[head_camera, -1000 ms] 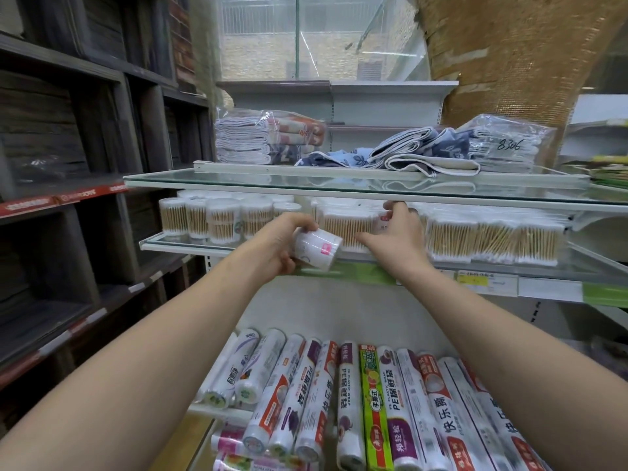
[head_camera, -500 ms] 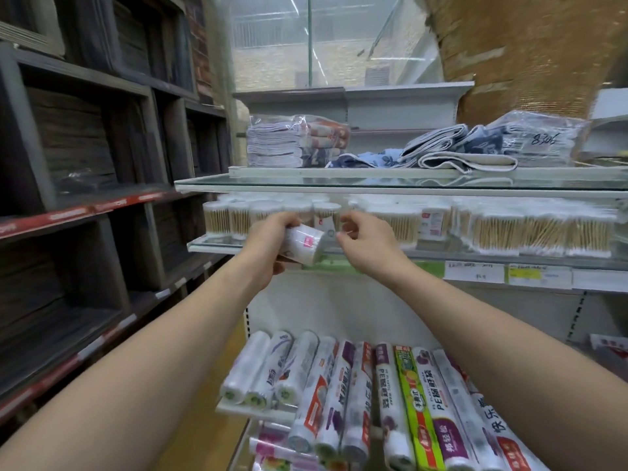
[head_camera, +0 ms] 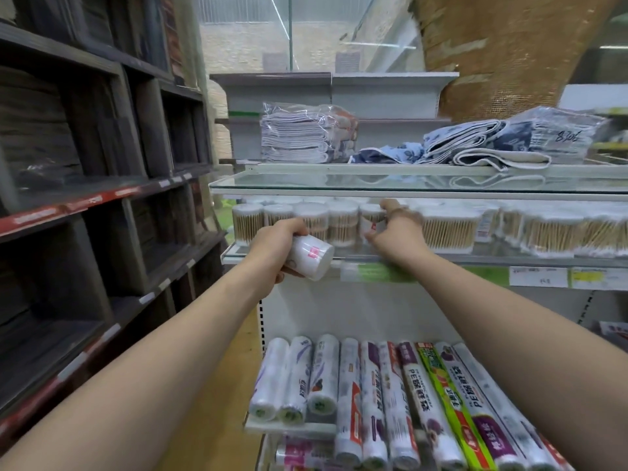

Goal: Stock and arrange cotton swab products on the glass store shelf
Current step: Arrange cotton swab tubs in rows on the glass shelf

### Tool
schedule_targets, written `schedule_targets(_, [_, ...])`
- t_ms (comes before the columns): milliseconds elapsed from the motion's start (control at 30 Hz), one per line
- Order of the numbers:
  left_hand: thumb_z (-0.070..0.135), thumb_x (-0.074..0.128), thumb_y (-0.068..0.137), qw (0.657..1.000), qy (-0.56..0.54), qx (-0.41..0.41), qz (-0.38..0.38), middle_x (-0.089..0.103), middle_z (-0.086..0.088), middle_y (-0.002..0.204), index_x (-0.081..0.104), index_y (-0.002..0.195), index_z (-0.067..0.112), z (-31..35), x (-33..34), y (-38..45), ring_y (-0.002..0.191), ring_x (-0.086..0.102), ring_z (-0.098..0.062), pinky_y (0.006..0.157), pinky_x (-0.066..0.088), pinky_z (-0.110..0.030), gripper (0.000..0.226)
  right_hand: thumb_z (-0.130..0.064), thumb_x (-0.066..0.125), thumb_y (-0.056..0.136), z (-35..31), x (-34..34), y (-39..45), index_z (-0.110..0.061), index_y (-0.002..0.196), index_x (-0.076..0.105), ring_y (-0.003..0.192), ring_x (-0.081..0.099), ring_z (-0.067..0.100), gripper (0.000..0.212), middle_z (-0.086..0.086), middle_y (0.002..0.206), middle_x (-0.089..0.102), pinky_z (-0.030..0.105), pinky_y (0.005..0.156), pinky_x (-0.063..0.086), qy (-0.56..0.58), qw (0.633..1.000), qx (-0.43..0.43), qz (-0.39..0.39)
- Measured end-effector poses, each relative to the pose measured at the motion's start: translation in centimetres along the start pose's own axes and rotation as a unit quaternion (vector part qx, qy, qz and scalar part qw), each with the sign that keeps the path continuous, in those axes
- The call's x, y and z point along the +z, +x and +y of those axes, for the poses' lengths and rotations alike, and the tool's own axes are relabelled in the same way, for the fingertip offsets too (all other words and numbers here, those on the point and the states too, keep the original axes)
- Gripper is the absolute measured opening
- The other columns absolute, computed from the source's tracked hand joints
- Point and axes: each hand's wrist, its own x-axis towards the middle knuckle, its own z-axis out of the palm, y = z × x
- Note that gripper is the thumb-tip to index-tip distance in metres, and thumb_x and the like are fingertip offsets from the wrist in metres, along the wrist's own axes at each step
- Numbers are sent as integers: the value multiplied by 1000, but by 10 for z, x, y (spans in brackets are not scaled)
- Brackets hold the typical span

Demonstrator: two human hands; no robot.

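My left hand (head_camera: pixel 275 244) grips a white cotton swab tub (head_camera: pixel 311 257) lying on its side, just in front of the glass shelf (head_camera: pixel 475 258). Round clear tubs of wooden cotton swabs (head_camera: pixel 295 222) stand in a row on that shelf, with flatter packs of swabs (head_camera: pixel 543 232) further right. My right hand (head_camera: pixel 396 227) reaches onto the shelf and its fingers curl round one upright tub (head_camera: pixel 371 217) at the right end of the row. The rear of the shelf is hidden under the upper glass.
An upper glass shelf (head_camera: pixel 306 186) carries bagged and folded cloths (head_camera: pixel 307 134). Below, rolls of plastic wrap (head_camera: pixel 373 396) lie side by side on a lower shelf. Dark wooden shelving (head_camera: pixel 102 198) lines the left. Price labels (head_camera: pixel 540 277) hang on the shelf's front edge.
My right hand has slid left along the shelf from the flat packs to a round tub and closed on it. My left hand keeps hold of the white tub.
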Motion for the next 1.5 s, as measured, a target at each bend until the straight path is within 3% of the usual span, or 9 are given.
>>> schedule_targets(267, [33, 64, 82, 1000, 23, 11, 1, 68, -5, 73, 65, 88, 17, -5, 8, 5, 61, 67, -27, 50, 30, -25, 17, -26, 67, 88, 12, -2, 5, -21, 134, 49, 69, 50, -1, 50, -12, 73, 57, 18, 53, 34, 8, 999, 17, 32])
schedule_targets(367, [33, 64, 83, 1000, 19, 11, 7, 69, -6, 74, 65, 89, 17, -5, 10, 5, 58, 68, -27, 49, 31, -24, 17, -28, 65, 89, 12, -4, 1, -19, 143, 45, 76, 53, 5, 58, -6, 82, 61, 22, 68, 39, -13, 1000, 9, 25])
schedule_targets(467, [32, 64, 82, 999, 15, 24, 22, 68, -6, 78, 67, 86, 17, -7, 12, 7, 62, 64, -26, 50, 32, -25, 16, -37, 65, 86, 11, -3, -1, -18, 145, 43, 112, 56, 31, 66, 12, 113, 62, 35, 93, 48, -81, 996, -3, 41])
schedule_targets(700, [35, 63, 82, 998, 2, 48, 42, 68, -8, 83, 68, 82, 18, -13, 9, 6, 73, 56, -27, 51, 34, -30, 18, -32, 57, 91, -12, 5, -19, -17, 119, 62, 107, 54, 34, 32, 12, 113, 62, 39, 83, 42, -197, 967, -120, 110])
schedule_targets(833, [35, 64, 82, 998, -9, 45, 52, 65, -5, 78, 68, 78, 19, -18, 5, 3, 72, 53, -25, 52, 33, -29, 17, -42, 56, 93, -27, 16, -9, -26, 125, 65, 109, 57, 32, 37, 5, 112, 70, 40, 92, 45, -101, 983, -144, 57])
schedule_targets(1033, [38, 66, 73, 998, -11, 28, 53, 62, -4, 75, 69, 77, 20, -26, -1, 3, 69, 52, -25, 48, 31, -27, 19, -46, 64, 90, -37, 35, -15, -25, 129, 64, 111, 56, 33, 45, 4, 118, 68, 38, 92, 44, -97, 973, -206, 43])
schedule_targets(1200, [42, 66, 68, 996, -4, 40, 80, 62, -5, 76, 70, 74, 19, -26, -13, 3, 67, 51, -26, 46, 33, -27, 24, -68, 65, 80, -54, 45, -12, -27, 128, 59, 120, 47, 32, 64, 3, 124, 62, 40, 95, 40, -115, 979, -164, 31])
schedule_targets(1333, [39, 65, 75, 994, -5, 54, 96, 67, -8, 77, 70, 74, 16, -27, -29, 2, 67, 50, -26, 53, 37, -32, 24, -55, 63, 89, -56, 49, -13, -23, 129, 57, 118, 47, 34, 51, 6, 125, 64, 39, 93, 38, -139, 975, -165, 49])
schedule_targets(1500, [49, 56, 67, 986, -2, 68, 153, 72, -7, 90, 70, 78, 20, -26, -46, 5, 92, 67, -34, 84, 53, -50, 34, -17, 57, 88, -46, 52, -13, -29, 142, 51, 124, 47, 34, 56, -3, 144, 54, 37, 101, 41, -111, 979, -165, 43])
